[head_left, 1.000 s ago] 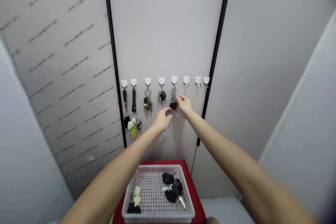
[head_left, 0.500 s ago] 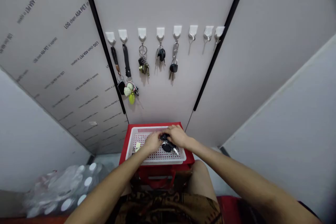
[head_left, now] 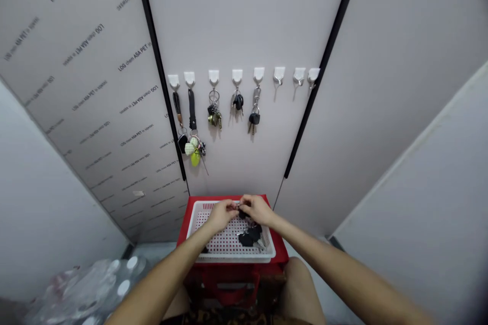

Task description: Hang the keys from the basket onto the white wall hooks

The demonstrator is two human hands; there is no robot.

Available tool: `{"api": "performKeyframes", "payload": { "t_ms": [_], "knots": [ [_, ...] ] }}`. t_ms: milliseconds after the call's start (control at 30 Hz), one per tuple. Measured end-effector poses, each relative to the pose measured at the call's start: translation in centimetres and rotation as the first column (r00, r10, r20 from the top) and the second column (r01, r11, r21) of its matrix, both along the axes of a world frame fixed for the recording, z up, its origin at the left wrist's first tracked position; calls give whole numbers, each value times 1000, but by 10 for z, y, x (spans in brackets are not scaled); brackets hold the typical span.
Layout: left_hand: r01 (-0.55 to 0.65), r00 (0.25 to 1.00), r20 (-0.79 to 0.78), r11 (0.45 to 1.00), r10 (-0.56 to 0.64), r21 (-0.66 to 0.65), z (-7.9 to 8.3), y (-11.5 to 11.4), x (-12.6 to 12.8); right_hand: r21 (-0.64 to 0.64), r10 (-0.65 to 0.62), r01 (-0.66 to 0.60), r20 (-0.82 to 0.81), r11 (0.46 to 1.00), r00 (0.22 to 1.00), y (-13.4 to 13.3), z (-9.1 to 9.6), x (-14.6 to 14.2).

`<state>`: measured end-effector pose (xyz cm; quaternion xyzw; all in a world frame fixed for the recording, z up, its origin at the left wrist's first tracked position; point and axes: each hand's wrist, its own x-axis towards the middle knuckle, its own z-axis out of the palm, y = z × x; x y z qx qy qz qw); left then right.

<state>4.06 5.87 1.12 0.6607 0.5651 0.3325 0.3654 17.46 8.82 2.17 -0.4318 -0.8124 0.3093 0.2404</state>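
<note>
My left hand (head_left: pixel 221 216) and my right hand (head_left: pixel 257 210) meet over the far side of a white perforated plastic basket (head_left: pixel 231 258). The fingertips of both are pinched on a small bunch of keys (head_left: pixel 242 214), with a dark part hanging below them. Much of that bunch is hidden by the fingers. Under my right hand, more black-headed keys (head_left: pixel 250 236) lie in the basket. A row of white hooks (head_left: pixel 237 76) runs along the wall ahead, and several carry key sets, such as one with a green charm (head_left: pixel 195 157) and one with a clip (head_left: pixel 254 118).
The basket sits on a red box (head_left: pixel 281 250) between my knees. At the lower left stand plastic-wrapped bottles (head_left: pixel 122 288). Black strips (head_left: pixel 305 127) edge the wall panel, and the three hooks at the right (head_left: pixel 299 75) hold no keys.
The view has tilted up, so hooks and basket sit lower in the picture. My hands have lifted a small bunch away from the other keys, which stay in the basket.
</note>
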Motion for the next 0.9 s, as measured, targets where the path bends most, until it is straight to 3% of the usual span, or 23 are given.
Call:
{"api": "performKeyframes", "payload": {
  "t_ms": [133,233,400,500,667,800,900],
  "knots": [
    [72,956,285,997,-65,-14,47,11,0,-286,-108,-19,-422,958,900,7,35,5],
    [73,926,367,996,-86,49,74,19,7,-340,-202,2,-552,940,809,7,65,6],
    [-36,933,360,987,-22,154,96,30,26,-271,-291,145,-644,952,707,17,99,13],
    [-78,960,280,960,0,268,114,36,36,-200,-308,237,-707,951,637,31,121,22],
    [52,989,90,835,-120,548,165,50,55,-35,-244,390,-829,920,503,56,178,37],
    [61,998,-21,777,-62,626,208,61,68,2,-192,445,-901,895,389,74,220,38],
    [51,996,-90,761,9,647,230,66,72,20,-185,500,-916,866,357,87,240,35]
  ]
}}
